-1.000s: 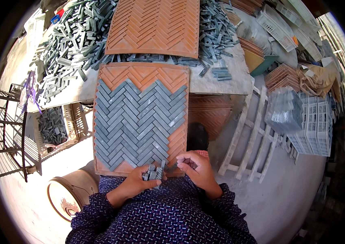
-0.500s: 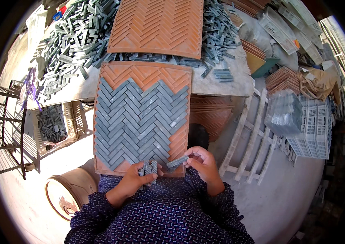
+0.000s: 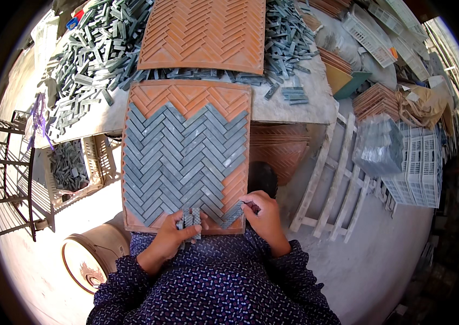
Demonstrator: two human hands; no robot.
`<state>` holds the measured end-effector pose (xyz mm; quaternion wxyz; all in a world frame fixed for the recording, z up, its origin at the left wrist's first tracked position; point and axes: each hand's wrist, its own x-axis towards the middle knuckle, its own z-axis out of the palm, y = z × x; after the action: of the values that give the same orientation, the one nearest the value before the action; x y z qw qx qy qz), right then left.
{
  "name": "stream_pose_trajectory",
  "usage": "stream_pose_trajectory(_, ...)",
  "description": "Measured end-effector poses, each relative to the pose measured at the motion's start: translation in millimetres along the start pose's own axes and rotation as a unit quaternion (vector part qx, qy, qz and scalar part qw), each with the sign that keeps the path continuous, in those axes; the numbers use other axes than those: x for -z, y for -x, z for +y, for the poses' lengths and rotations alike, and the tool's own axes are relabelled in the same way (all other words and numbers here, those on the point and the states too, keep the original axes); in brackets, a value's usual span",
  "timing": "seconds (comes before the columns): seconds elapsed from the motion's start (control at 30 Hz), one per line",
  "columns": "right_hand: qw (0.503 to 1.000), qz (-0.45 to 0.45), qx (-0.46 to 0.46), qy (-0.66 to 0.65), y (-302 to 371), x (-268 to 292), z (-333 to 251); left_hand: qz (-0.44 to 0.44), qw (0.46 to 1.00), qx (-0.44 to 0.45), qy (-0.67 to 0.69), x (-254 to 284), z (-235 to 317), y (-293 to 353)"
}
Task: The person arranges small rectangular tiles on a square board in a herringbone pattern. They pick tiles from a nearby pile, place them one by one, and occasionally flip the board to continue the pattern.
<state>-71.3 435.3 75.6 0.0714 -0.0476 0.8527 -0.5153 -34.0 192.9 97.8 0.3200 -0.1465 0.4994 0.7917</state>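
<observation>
An orange herringbone mould tray (image 3: 186,91) leans in front of me, mostly filled with grey-green stone tile strips (image 3: 180,146) in a zigzag pattern. Bare orange slots show along its top and its lower right side. My left hand (image 3: 171,238) is closed round several short tile strips (image 3: 192,219) with rough, ridged faces, at the mould's bottom edge. At the lower right corner, my right hand (image 3: 264,219) pinches the upper end of one rough-faced tile strip (image 3: 231,214), which lies slanted against the mould beside the laid ones.
A second orange mould (image 3: 202,35) lies on the table (image 3: 294,112) among heaped tile strips (image 3: 99,51). A bucket (image 3: 86,260) and a crate of strips (image 3: 96,162) stand at left. A slatted pallet (image 3: 324,184), stacked moulds (image 3: 278,149) and white crates (image 3: 416,168) are at right.
My right hand has brought its tile strip down against the mould's lower right part. My left hand still holds its bunch; the whole view has shifted slightly.
</observation>
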Motion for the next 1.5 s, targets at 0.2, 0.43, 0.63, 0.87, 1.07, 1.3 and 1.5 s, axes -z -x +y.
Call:
stream_pose_trajectory(0.2, 0.992, 0.057, 0.072, 0.089, 4, -8, -4, -0.007, 1.000, 0.006, -0.008, 2, -2, -1)
stream_pose_trajectory(0.43, 0.992, 0.041, 0.065, 0.095, 4, -5, -8, -0.028, 0.999, 0.023, 0.023, -1, -3, -1)
stream_pose_trajectory(0.63, 0.998, -0.007, 0.010, -0.064, 5, 9, -27, -0.059, 0.997, 0.044, 0.014, 1, -5, -2)
stream_pose_trajectory(0.87, 0.980, -0.106, -0.028, -0.164, 13, -22, -30, -0.047, 0.996, 0.046, 0.056, -3, -10, -9)
stream_pose_trajectory(1.07, 0.931, -0.332, 0.136, 0.066, 29, -13, -34, 0.009, 0.990, -0.004, 0.139, 13, 2, -7)
stream_pose_trajectory(1.3, 0.962, -0.185, 0.194, -0.043, 18, -9, -25, 0.013, 0.990, -0.018, 0.137, 13, 2, -7)
stream_pose_trajectory(1.5, 0.967, 0.045, -0.073, -0.239, -3, 0, -3, 0.001, 0.991, -0.006, 0.136, 11, 1, -7)
